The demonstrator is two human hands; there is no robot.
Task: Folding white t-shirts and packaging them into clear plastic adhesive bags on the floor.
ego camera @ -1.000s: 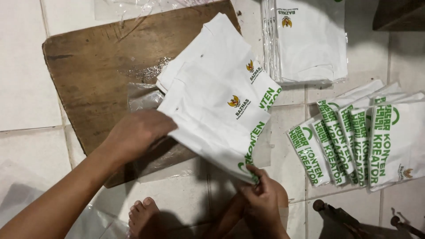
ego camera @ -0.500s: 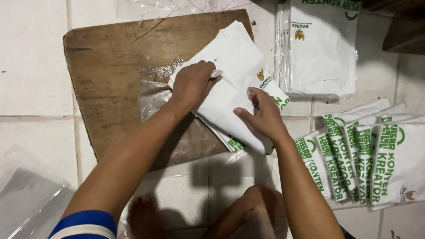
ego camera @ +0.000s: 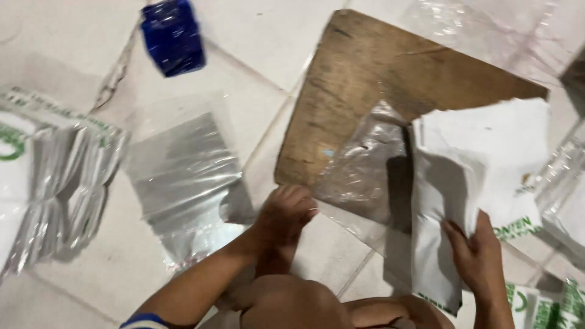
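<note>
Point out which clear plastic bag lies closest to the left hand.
The flat empty bag on the tiles just left of the left hand; the other one lies crumpled on the wooden board.

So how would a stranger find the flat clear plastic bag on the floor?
Start at the brown wooden board on the white tiled floor. Left of it, beyond the left hand, lies the clear plastic bag. Unlike the packed bags nearby, it is flat and see-through.

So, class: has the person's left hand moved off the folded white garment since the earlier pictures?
Yes. The left hand is off the folded white garment, now by the wooden board's near edge, towards the person.
</note>
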